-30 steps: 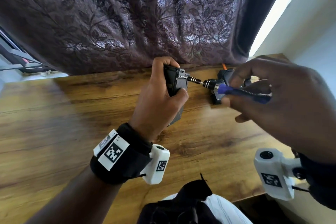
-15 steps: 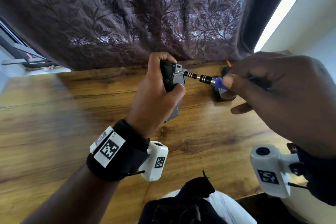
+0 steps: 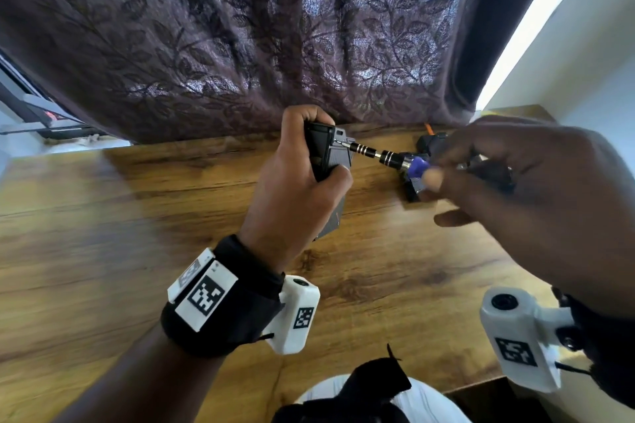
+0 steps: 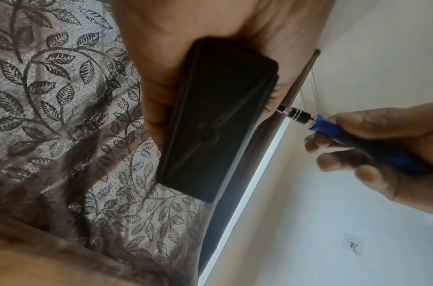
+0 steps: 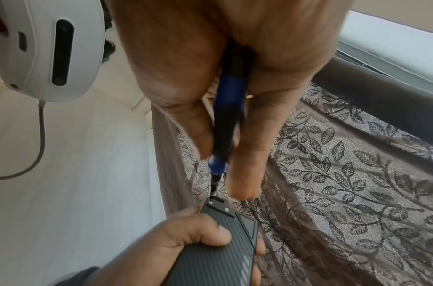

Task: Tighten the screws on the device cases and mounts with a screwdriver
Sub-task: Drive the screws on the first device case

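Head view: left hand (image 3: 295,189) grips device case (image 3: 331,156), right hand (image 3: 536,196) pinches screwdriver (image 3: 388,156)

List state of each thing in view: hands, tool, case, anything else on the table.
left hand: grips the device case, held upright above the table.
device case: held, screwdriver tip at a screw near its top corner.
screwdriver: roughly horizontal, bit against the case.
right hand: fingers pinch the screwdriver's blue handle.
second dark device: lies on the wooden table, untouched, partly hidden by the right hand.
curtain: hangs closed behind the table.
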Tool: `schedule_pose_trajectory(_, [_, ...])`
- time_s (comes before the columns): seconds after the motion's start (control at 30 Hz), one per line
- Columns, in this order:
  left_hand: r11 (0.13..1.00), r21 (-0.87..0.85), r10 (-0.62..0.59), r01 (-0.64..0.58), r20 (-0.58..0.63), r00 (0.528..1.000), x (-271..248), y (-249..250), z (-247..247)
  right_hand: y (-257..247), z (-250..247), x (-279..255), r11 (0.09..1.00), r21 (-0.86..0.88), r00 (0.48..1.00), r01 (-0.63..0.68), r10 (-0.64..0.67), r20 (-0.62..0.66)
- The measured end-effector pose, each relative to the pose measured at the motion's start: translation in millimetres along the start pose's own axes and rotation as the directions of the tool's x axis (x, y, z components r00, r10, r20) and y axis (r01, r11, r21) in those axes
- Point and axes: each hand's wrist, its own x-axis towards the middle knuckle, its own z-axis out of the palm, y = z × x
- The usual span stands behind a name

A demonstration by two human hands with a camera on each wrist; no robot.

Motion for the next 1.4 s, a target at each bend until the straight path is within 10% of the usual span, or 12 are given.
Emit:
schedule_pose_trajectory(0.3, [0.999, 0.000, -0.033, 0.033, -0.043, 0.999, 2, -7, -7, -7, 8, 7, 0.985, -0.173, 1.000, 0.001, 0.002, 0.019])
schedule_pose_trajectory(0.67, [0.998, -0.032, -0.053, 0.052, -0.024, 0.998, 5, -10, -6, -11, 2, 18, 0.998, 0.036, 0.998, -0.045, 0.043, 0.043])
schedule_pose_trajectory(0.87, [0.997, -0.010, -0.079, 0.079, 0.012, 0.997, 2, -12, -5, -3, 2, 16, 0.967, -0.231, 0.993, 0.108, -0.092, 0.078])
schedule_pose_trajectory(1.2, [0.994, -0.031, -0.103, 0.103, 0.021, 0.994, -6, -13, -2, 0, -2, 13, 1.000, 0.000, 0.995, 0.025, -0.024, 0.100])
schedule_pose_trajectory(1.4, [0.995, -0.036, -0.093, 0.093, 0.007, 0.996, -7, -16, -5, -1, -1, 10, 0.969, -0.218, 0.987, 0.118, -0.090, 0.135])
